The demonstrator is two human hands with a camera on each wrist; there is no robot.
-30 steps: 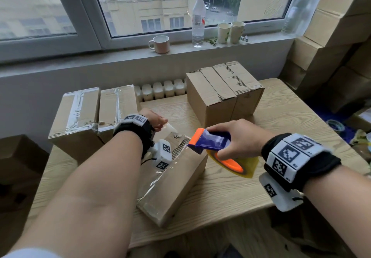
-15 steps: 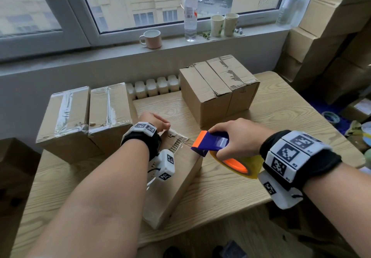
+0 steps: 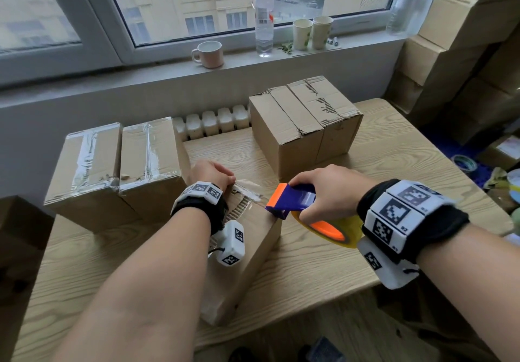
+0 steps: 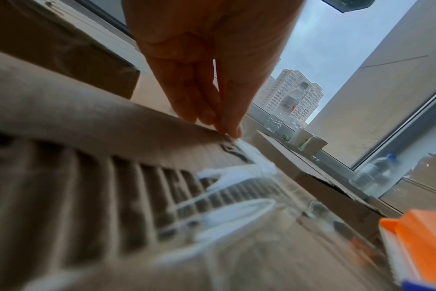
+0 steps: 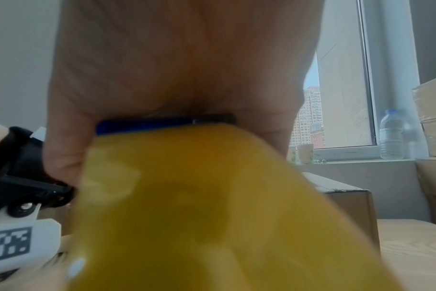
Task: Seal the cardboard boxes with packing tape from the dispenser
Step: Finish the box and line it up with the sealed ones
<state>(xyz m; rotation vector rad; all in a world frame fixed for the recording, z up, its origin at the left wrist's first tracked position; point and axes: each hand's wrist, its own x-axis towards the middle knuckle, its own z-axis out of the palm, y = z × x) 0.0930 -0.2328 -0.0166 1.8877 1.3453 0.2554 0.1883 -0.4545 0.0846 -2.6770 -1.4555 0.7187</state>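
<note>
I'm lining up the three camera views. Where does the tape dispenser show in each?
Head: tape dispenser centre, gripped by the right hand.
Left wrist: its orange tip, bottom right corner.
Right wrist: blurred yellow roll fills the centre.
Shared landmark: paper cups on the sill.

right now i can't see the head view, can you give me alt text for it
A person's right hand grips a blue and orange tape dispenser at the edge of a cardboard box on a wooden table, while the left hand presses clear tape onto the box top. Other boxes stand behind, below a window.
</note>
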